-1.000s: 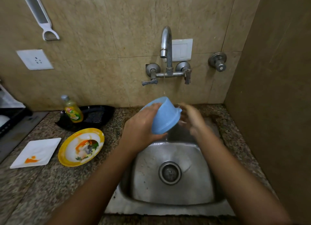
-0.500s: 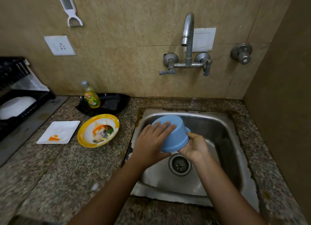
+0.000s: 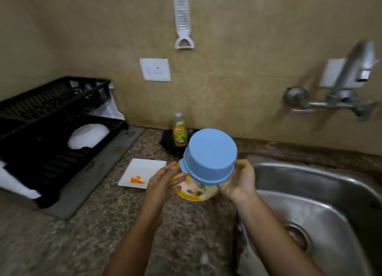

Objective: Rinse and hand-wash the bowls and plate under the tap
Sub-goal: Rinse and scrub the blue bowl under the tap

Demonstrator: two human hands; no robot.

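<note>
A blue bowl (image 3: 209, 154) is upside down in the air above the counter, left of the sink (image 3: 322, 180). My right hand (image 3: 239, 179) grips its rim from the right side. My left hand (image 3: 165, 181) is beside the bowl's left rim with fingers straight, touching it or just apart from it. Under the bowl lies a yellow bowl (image 3: 196, 193) with food remains, partly hidden. A square white plate (image 3: 144, 170) with an orange smear lies on the counter further left. The tap (image 3: 349, 75) is at the far right, blurred.
A black dish rack (image 3: 51, 118) with a white bowl (image 3: 88, 136) in it stands at the left on a grey mat. A dish soap bottle (image 3: 180, 131) stands by the wall before a black tray. A peeler (image 3: 183, 21) hangs on the wall.
The view has swung left. The blue bowl has moved from over the sink to above the counter and the yellow bowl. My left hand has come off the bowl's base.
</note>
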